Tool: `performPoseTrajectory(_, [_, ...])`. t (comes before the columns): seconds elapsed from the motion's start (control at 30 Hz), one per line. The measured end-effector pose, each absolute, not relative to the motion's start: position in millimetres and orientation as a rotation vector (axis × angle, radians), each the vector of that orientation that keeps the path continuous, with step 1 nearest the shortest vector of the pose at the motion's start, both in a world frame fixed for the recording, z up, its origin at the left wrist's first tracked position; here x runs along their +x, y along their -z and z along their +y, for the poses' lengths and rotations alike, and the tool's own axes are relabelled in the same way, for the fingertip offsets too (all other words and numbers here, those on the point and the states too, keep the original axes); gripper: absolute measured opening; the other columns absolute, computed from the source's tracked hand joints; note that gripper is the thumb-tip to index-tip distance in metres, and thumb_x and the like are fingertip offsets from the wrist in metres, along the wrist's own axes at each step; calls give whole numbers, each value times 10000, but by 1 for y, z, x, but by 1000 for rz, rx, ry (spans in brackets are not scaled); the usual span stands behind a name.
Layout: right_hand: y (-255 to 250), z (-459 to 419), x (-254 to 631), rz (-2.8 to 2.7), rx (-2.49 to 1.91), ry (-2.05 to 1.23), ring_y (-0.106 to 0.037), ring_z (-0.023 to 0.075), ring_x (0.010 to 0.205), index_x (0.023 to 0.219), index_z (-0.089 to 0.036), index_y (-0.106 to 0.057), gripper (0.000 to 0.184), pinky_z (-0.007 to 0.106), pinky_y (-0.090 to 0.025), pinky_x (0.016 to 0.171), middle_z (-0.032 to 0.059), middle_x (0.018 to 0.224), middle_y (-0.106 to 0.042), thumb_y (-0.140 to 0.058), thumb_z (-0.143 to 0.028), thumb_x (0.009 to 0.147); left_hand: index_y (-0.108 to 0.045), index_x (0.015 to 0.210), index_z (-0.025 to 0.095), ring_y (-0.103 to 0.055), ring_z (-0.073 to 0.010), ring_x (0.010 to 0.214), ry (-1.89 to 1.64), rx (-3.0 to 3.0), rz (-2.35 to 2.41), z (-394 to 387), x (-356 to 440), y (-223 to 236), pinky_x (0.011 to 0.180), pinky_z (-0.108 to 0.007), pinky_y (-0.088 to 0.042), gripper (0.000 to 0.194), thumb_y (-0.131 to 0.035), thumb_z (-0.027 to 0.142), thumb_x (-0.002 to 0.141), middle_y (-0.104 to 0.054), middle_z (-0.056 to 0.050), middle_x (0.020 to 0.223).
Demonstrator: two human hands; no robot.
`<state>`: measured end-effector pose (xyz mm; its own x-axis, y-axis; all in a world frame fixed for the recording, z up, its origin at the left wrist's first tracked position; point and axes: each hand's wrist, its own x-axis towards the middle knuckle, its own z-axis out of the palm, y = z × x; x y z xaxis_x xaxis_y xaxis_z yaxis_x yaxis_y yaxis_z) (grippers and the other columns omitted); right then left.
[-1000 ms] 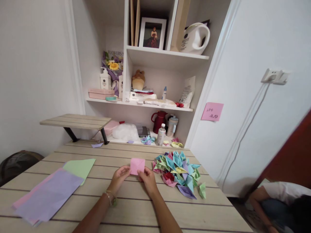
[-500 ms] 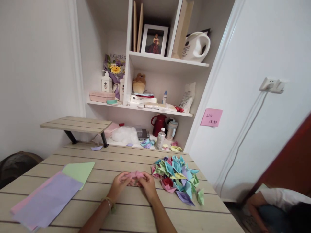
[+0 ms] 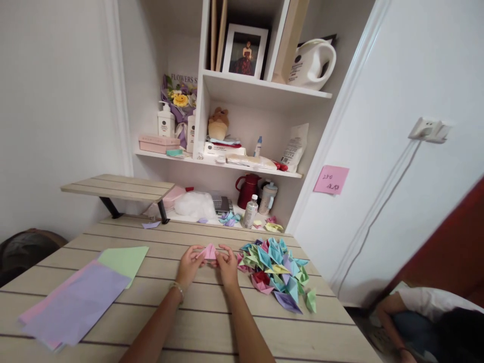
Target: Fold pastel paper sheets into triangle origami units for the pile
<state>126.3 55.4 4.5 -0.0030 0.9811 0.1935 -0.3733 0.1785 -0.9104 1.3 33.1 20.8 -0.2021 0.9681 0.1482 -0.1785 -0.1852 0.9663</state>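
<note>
A small pink folded paper [image 3: 210, 251], pointed at the top, is held up between my two hands over the middle of the table. My left hand [image 3: 190, 262] pinches its left side, with the thumb toward me. On the other side, my right hand [image 3: 226, 264] grips the right edge between thumb and fingers. Right of my right hand lies a heap of folded paper boats [image 3: 278, 259] in blue, green, pink, purple and yellow. Flat sheets of purple paper [image 3: 77, 302], with pink beneath and green paper [image 3: 126, 259] behind, lie at the left.
A small raised wooden shelf [image 3: 117, 186] stands at the table's back left. A clear bottle [image 3: 250, 213], a red jug [image 3: 247, 189] and more folded papers [image 3: 229, 218] are at the back. A person [image 3: 427, 317] is low at the right.
Both hands have risen slightly with the pink paper. It was a wide, low strip between the fingers and now shows a pointed triangular face. The view has tilted a little.
</note>
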Motion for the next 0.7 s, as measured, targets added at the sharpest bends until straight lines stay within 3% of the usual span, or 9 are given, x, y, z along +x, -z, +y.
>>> performPoseTrajectory(0.23, [1, 63, 113, -824, -719, -1206, -571, 125, 499, 986, -168, -500, 494, 246, -465, 512, -8, 628, -613, -694, -405, 599, -556, 866, 160, -613, -147, 585, -1587, 1144, 1053, 52, 4, -18, 596, -254, -477, 345, -685, 335, 597, -649, -10, 636])
performPoseTrajectory(0.43, [4, 78, 119, -877, -763, -1140, -531, 116, 534, 829, -152, -574, 338, 228, -442, 519, -4, 625, -597, -709, -311, 564, -587, 957, 134, -633, -184, 693, -1488, 1087, 1006, 62, 16, -11, 672, -279, -484, 450, -705, 350, 581, -683, -62, 736])
performPoseTrajectory(0.7, [5, 85, 125, -1026, -832, -1157, -474, 111, 498, 724, -126, -659, 261, 219, -399, 481, 1, 554, -575, -659, -369, 630, -599, 888, 144, -631, -187, 679, -1520, 1006, 1064, 74, 21, -8, 601, -255, -486, 432, -724, 368, 541, -676, -62, 725])
